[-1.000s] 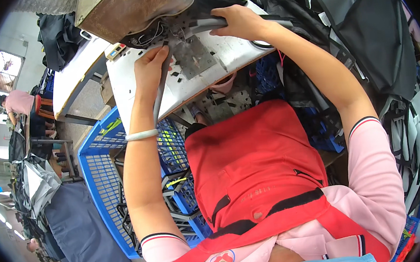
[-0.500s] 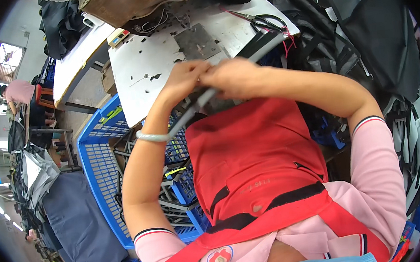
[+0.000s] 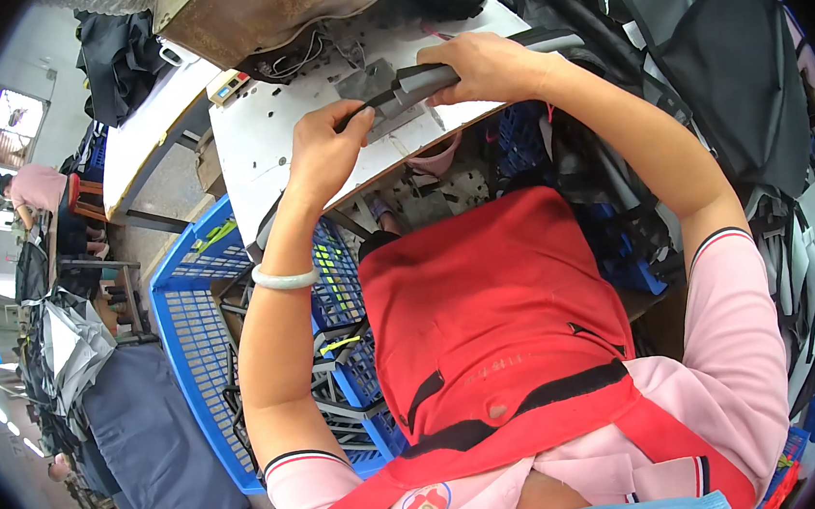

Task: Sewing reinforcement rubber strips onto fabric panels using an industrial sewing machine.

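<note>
A grey and black strip (image 3: pixel 423 82) of fabric-like material stretches between my two hands, over the near edge of the white table. My left hand (image 3: pixel 329 150) pinches it between thumb and fingers near its middle. Farther right, my right hand (image 3: pixel 488 68) is closed round another part of the strip. One end runs out past the right hand toward the dark pile; a grey length also hangs beside my left forearm, partly hidden behind it. A dark metal plate (image 3: pixel 374 75) lies in the table behind the strip.
A brown, worn machine housing (image 3: pixel 231 13) stands at the table's (image 3: pixel 248 152) back. A blue basket (image 3: pixel 197 341) with dark frame-like pieces sits at my left. Black sheet material (image 3: pixel 720 62) is heaped at the right. Another person (image 3: pixel 36 185) works at the far left.
My hands have moved apart and farther over the table, drawing the strip out between them. The scissors visible before on the table are now covered by my right hand and the strip.
</note>
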{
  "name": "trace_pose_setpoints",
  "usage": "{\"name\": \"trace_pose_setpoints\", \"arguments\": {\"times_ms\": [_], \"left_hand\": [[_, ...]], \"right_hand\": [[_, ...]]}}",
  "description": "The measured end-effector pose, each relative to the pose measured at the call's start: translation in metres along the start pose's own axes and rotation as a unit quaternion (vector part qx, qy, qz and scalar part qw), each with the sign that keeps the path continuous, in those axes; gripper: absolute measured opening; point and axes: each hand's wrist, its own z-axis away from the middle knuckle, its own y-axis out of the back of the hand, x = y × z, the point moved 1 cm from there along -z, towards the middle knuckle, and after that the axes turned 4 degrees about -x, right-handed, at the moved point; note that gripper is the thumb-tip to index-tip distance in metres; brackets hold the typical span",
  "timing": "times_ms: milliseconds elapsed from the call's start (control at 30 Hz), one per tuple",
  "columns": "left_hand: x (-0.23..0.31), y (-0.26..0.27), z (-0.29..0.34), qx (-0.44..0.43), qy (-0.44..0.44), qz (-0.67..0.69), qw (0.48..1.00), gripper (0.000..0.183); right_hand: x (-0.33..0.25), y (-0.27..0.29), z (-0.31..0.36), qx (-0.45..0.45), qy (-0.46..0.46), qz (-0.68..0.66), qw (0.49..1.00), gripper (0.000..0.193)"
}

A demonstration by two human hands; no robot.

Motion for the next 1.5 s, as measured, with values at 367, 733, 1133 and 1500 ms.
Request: {"name": "trace_pose_setpoints", "arguments": {"times_ms": [367,733,1133,1500], "left_hand": [[-0.009,0.004,-0.033,-0.003,0.036,0.044,0.998,0.030],[-0.011,0.007,-0.049,0.013,0.051,0.126,0.991,0.026],[0.034,-0.040,-0.015,-0.137,0.043,0.093,0.985,0.026],[-0.018,-0.007,0.034,-0.233,0.182,0.182,0.938,0.035]], "right_hand": [[0.025,-0.005,-0.028,0.081,0.044,-0.040,0.995,0.052],[0.023,0.006,-0.039,0.049,-0.019,-0.023,0.998,0.069],[-0.097,-0.126,0.024,0.247,0.370,0.196,0.874,0.008],[-0.008,-0.026,0.026,0.003,0.042,-0.035,0.999,0.046]]}}
